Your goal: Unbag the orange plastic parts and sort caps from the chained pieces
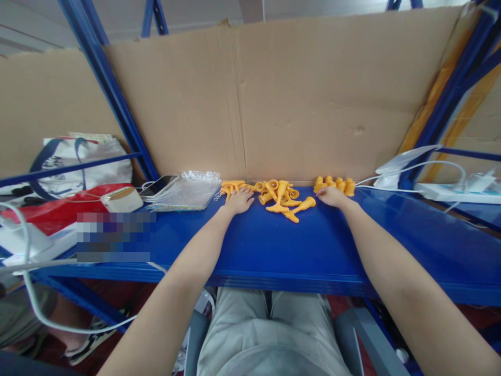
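Head camera view, inspected from the room: a blue tabletop (282, 245) carries three groups of orange plastic pieces, set within reach of both hands. The left hand (239, 201) lies palm down, fingers somewhat spread, over the left group (234, 184), apparently to steady or gather it. The right hand (331, 197) is at the near side of the upright row (340, 184); whether its fingers pinch a piece, I cannot tell. Those pieces stand close together, presumably on their broad ends for stability. Between the hands lies the loose pile (282, 189), hooked handles and round hollow ends pointing various ways, which suggests no sorting by direction. The cardboard sheet (305, 94) stands behind, probably as a backstop. Count: at least four pieces in the row; at least six in the pile; the left group is partly covered and cannot be counted. Also noted: one phone (159, 185), lying beside one stack of clear plastic bags (195, 190).
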A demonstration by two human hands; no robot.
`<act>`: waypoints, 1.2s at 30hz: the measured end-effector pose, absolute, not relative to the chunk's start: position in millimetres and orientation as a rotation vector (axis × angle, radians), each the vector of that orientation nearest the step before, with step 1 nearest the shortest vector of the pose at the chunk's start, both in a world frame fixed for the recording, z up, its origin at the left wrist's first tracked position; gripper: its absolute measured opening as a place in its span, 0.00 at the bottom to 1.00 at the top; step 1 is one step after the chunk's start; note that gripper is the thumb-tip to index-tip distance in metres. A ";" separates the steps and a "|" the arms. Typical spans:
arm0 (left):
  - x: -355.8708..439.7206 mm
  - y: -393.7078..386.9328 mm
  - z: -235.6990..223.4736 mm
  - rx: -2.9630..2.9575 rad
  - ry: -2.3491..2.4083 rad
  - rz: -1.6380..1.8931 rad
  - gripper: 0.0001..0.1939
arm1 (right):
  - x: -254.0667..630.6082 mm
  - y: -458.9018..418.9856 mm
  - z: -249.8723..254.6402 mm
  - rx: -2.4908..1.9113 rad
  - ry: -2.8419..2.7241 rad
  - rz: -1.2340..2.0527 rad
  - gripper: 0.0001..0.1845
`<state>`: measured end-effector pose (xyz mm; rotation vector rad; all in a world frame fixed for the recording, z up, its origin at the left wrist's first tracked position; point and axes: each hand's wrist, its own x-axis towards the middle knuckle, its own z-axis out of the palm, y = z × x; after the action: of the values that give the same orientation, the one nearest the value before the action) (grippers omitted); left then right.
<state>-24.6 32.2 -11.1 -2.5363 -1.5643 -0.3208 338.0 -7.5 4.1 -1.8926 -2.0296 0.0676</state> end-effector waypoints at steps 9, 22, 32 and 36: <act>-28.1 37.0 -12.3 -2.559 -1.497 -0.458 0.21 | 324.6 -13.1 9.9 -2.026 -2.023 0.022 0.16; -26.4 27.8 -1.0 -2.568 -1.423 -0.752 0.20 | 270.6 -25.5 21.5 -1.374 -2.165 -0.610 0.22; -5.0 17.1 0.5 -2.657 -1.169 -0.699 0.19 | 235.1 -32.2 18.3 -1.149 -2.410 -0.726 0.23; -2.0 13.5 2.2 -2.652 -1.172 -0.688 0.20 | 234.8 -31.3 13.9 -1.153 -2.443 -0.739 0.23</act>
<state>-2.0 13.5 2.2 -2.6519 -1.1718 -0.6882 234.8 -31.3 13.9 -1.1526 -2.4431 -0.7392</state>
